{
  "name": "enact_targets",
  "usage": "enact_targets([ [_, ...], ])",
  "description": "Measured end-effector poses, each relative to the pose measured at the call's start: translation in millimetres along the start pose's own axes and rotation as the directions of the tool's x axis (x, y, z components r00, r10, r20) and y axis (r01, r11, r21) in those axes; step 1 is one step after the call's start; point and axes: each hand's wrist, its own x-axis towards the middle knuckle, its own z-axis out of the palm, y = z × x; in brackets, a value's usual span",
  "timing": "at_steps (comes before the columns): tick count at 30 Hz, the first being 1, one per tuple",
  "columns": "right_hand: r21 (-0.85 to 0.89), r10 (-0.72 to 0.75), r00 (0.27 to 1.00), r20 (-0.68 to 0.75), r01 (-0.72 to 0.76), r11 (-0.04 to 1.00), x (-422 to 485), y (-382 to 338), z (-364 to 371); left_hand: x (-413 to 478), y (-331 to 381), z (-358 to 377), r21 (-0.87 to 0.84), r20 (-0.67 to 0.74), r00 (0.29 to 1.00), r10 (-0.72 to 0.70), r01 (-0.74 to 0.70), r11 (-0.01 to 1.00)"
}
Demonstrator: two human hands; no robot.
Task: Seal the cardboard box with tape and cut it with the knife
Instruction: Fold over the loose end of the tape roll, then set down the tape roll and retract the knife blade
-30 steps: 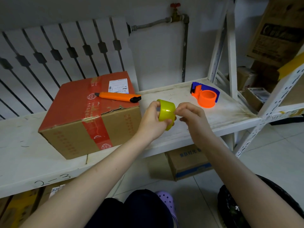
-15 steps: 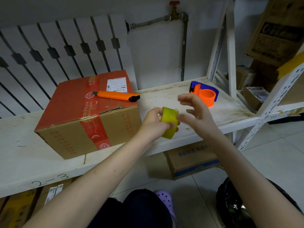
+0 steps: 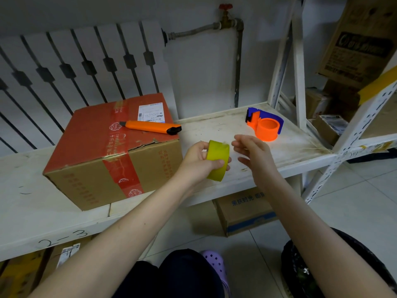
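A cardboard box (image 3: 90,175) with a red top and a strip of red tape across it sits on the white shelf (image 3: 214,130). An orange utility knife (image 3: 150,127) lies on the box's top near its right edge. My left hand (image 3: 198,163) grips a yellow-green roll of tape (image 3: 217,160) just right of the box, above the shelf's front edge. My right hand (image 3: 250,152) hovers beside the roll with fingers spread, not touching it.
An orange and blue tape dispenser (image 3: 265,126) stands at the shelf's back right. A radiator (image 3: 75,67) and a pipe (image 3: 237,61) line the wall. More boxes (image 3: 242,211) sit under the shelf and on the right rack. A black bag (image 3: 300,269) lies on the floor.
My right hand let go of the tape roll and drew back with its fingers spread. My left hand lowered the roll slightly and kept hold of it.
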Motion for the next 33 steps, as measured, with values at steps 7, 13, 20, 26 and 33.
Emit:
enact_targets([
  [7,-0.257,-0.234,0.919,0.317,0.321,0.912,-22,10,12,13,0,6,-0.211,-0.132,0.990,0.051,-0.079,0.974],
  [13,-0.520,-0.299,0.947,0.114,0.313,0.795,26,23,4,17,6,-6,0.193,-0.183,0.964,0.194,-0.158,0.968],
  [20,-0.971,-0.309,0.947,0.087,0.150,0.187,117,50,10,15,34,-57,0.501,-0.208,0.818,0.536,-0.381,0.777],
  [26,-0.999,-0.208,0.978,0.032,0.039,0.029,152,50,29,17,31,-94,0.621,-0.257,0.769,0.585,-0.332,0.710],
  [33,-0.724,-0.510,0.843,0.169,0.457,0.516,99,13,99,24,22,-127,0.616,-0.390,0.736,0.554,-0.238,0.751],
])
